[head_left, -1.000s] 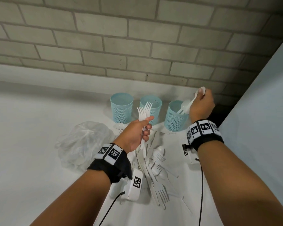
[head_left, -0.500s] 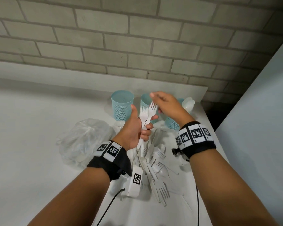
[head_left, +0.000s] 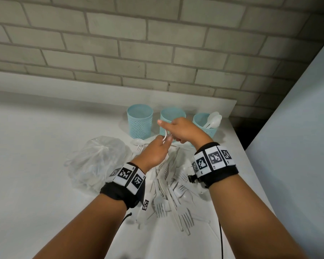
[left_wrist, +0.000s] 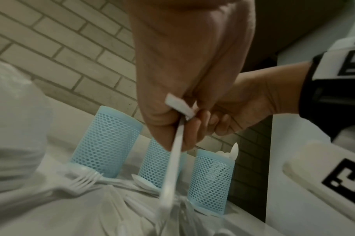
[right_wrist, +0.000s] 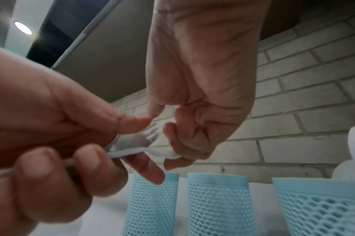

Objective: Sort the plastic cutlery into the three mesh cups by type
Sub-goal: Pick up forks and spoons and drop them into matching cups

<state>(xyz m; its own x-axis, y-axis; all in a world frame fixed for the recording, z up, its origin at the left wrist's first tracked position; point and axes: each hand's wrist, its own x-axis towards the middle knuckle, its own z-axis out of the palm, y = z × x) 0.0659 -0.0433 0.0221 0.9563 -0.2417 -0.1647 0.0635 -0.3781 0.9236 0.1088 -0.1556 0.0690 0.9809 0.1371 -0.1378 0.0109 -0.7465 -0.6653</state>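
Only the right mesh cup (head_left: 204, 126) holds spoons (head_left: 213, 119); the pile (head_left: 172, 193) remains. Left hand (head_left: 153, 154) grasps forks (right_wrist: 136, 143); right hand (head_left: 181, 131) pinches them.

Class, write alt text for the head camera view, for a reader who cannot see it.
Two hands meet over a pile of white plastic cutlery: the left hand grips forks while the right hand closes on their tines. Behind stand three blue mesh cups; only the right cup shows spoons.
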